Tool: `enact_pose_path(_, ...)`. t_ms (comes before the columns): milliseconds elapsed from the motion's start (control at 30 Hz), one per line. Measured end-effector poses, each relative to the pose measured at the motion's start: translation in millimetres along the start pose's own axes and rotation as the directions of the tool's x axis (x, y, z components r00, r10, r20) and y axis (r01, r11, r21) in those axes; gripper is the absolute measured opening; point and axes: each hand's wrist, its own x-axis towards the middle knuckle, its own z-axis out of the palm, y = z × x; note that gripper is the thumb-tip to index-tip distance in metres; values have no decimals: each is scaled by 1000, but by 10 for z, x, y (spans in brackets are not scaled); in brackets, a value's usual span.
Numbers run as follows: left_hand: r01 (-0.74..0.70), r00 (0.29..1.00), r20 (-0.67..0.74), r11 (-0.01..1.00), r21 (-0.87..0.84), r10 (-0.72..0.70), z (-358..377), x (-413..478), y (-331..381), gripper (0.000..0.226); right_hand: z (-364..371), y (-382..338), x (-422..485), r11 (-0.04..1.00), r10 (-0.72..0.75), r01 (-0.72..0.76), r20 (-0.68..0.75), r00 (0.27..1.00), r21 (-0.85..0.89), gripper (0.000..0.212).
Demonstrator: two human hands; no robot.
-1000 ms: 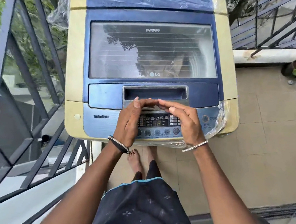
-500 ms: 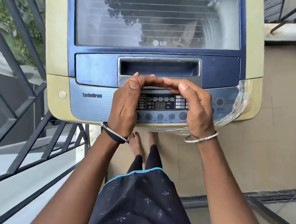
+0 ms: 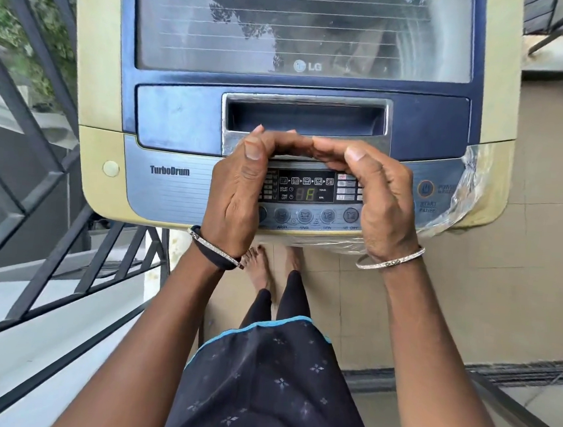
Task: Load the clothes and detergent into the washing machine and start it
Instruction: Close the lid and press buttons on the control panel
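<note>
A cream and blue top-loading washing machine (image 3: 177, 112) stands in front of me with its glass lid (image 3: 303, 31) down. My left hand (image 3: 238, 193) and my right hand (image 3: 375, 193) rest edge-on upon the control panel, cupped round the lit display (image 3: 305, 190). Their fingertips meet above it, just below the lid's handle recess (image 3: 305, 118). Neither hand holds anything. A row of round buttons (image 3: 306, 215) shows between my palms. The power button (image 3: 425, 189) lies just right of my right hand. No clothes or detergent are plainly visible.
A dark metal railing (image 3: 29, 129) runs close along the machine's left side. Clear plastic wrap (image 3: 468, 193) hangs off the panel's right corner. Beige floor tiles (image 3: 517, 296) spread to the right, and my bare feet (image 3: 259, 268) stand at the machine's front edge.
The view has drawn closer to the control panel, so the machine fills more of the frame. Both hands stay cupped round the display, with fingertips still touching.
</note>
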Motion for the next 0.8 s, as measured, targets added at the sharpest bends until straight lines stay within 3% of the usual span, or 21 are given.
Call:
enact_pose_path(67,59,998,32,997,53,-60,151,-140,-203,71,-7,-18,8,1000,13,-13,11,1000,10,35)
enact_pose_path(133,240,971,-17,965,105,-240,299,-298,-346,69,-13,-44,17,999,27,-27,28,999,19,36)
enact_pose_path(200,315,948,-52,948,40,-313,301,-287,-280,69,-24,-72,31,998,46,-48,50,998,35,36)
enact_pose_path(300,133,990,-40,991,-28,-134,107,-91,-17,62,-43,-108,72,996,78,-81,71,994,35,37)
enact_pose_path(333,62,998,-36,998,24,-61,7,-10,113,62,-50,-113,91,995,91,-94,80,993,35,37)
enact_pose_path(467,77,997,-26,992,98,-75,74,-79,10,63,-75,-168,151,992,120,-123,113,986,21,37)
enact_pose_path(667,77,997,-31,994,73,-75,40,-29,102,56,-47,-176,157,989,146,-145,88,985,-14,36)
enact_pose_path(800,77,996,-64,964,256,-63,44,68,171,45,42,-210,181,983,161,-159,13,987,-95,36)
